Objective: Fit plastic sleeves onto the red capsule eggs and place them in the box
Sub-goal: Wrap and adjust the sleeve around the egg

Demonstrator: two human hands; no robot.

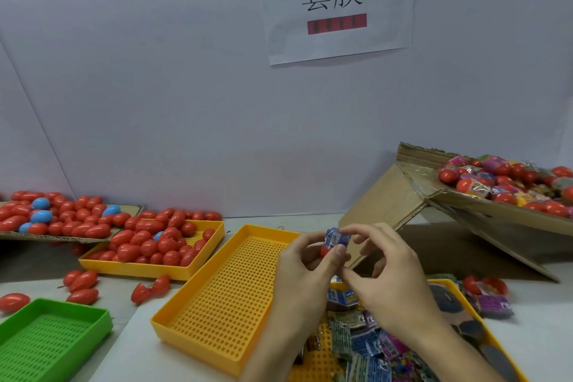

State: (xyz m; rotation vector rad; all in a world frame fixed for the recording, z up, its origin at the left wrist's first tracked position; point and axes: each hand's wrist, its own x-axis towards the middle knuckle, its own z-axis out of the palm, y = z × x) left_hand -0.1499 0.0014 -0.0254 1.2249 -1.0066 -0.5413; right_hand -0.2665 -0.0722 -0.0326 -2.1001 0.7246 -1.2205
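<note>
From the head view, both hands meet above the table's middle. The left hand (305, 260) grips a red plastic capsule egg (326, 250) between thumb and curled fingers, the egg's red end showing below a blue printed plastic sleeve (337, 239) that wraps its upper part. The right hand (387, 273) pinches the sleeve's right edge with thumb and forefinger, its other fingers loosely curled and spread apart.

Below the hands lies an empty yellow perforated plastic tray (229, 298), tilted diagonally. Just right of it, under the right forearm, a second yellow tray (449, 285) holds a heap of flat printed sleeves (369, 341) in blue, green and purple.

Further left, another yellow perforated tray (133, 268) is heaped with bare red eggs (148, 245) and one blue one. Behind it a flat sheet of brown cardboard (130, 209) carries many more red eggs with a few blue eggs (41, 216) among them. Loose red eggs (83, 285) lie on the table near a green perforated plastic tray (46, 335) at the lower left corner.

At the right, a brown cardboard box (465, 198) sits tipped, propped at an angle, filled with sleeved eggs (502, 183). Two sleeved eggs (486, 288) lie on the table just below it.

On the pale wall hangs a white paper sign (338, 3) with two black characters
</note>
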